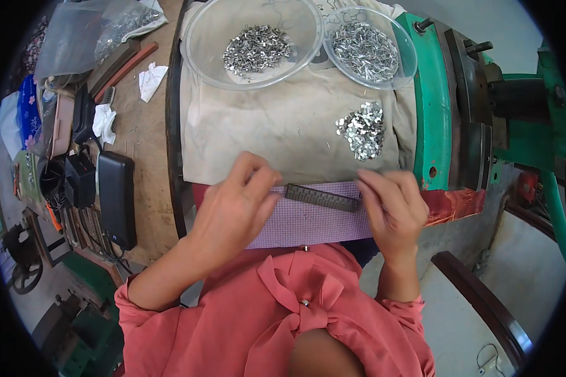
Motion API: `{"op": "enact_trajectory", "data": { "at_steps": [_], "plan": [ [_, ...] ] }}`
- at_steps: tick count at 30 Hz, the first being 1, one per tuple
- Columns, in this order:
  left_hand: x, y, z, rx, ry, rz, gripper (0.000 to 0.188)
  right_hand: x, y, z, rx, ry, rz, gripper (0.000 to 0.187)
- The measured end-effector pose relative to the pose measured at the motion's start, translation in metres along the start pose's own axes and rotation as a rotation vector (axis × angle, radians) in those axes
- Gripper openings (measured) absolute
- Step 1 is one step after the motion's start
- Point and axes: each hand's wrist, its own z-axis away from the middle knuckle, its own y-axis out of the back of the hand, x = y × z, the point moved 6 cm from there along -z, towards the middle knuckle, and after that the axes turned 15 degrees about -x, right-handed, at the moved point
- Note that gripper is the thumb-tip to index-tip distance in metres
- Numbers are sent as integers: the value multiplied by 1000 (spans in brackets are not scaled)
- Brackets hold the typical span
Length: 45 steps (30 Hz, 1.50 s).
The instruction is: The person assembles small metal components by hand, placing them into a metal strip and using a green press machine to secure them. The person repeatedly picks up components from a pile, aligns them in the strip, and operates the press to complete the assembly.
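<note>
Coral shirt [245, 314] is the nearest. Beyond it, one dark strip [322, 197] is over the purple cloth [314, 231], between the left hand [236, 204] and the right hand [395, 210]. Their fingers [258, 181] bend near its ends; whether they grasp it, I cannot tell.

Central charcoal bar [322, 198], patterned with rows of small marks; towards six o'clock, finely checked lilac cloth [314, 229], then a coral-pink blouse [258, 327]. Beige cloth [270, 119] at twelve, silvery metal pins [366, 53] at one, green machine frame [431, 119] at two, black case [117, 200] at nine, blue bag [28, 103] with pink flowers at ten.
</note>
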Motion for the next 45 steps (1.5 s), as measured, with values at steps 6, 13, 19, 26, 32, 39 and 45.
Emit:
{"op": "enact_trajectory", "data": {
  "at_steps": [6, 13, 19, 26, 32, 39, 45],
  "plan": [
    [-13, 7, -4, 83, 7, -75, 22, 4, -38, -45, -243, 67, 119, 18],
    [-16, 4, -11, 73, -22, -77, 15, 2, -37, -55, -275, 52, 25, 16],
    [-17, 4, -9, 84, -39, -101, 14, -10, -41, -73, -259, 92, -24, 16],
    [-15, 3, -8, 126, -52, -152, 16, -9, -64, -86, -388, 68, 54, 14],
    [-10, 5, -13, 90, -73, -190, 18, -15, -58, -84, -338, 146, 65, 15],
    [-13, 8, -10, 69, -64, -132, 17, 16, 13, -114, 12, -5, 114, 12],
    [5, 19, -23, 74, -120, -157, 18, 28, 37, -105, 22, -41, 178, 13]
  ]
}}
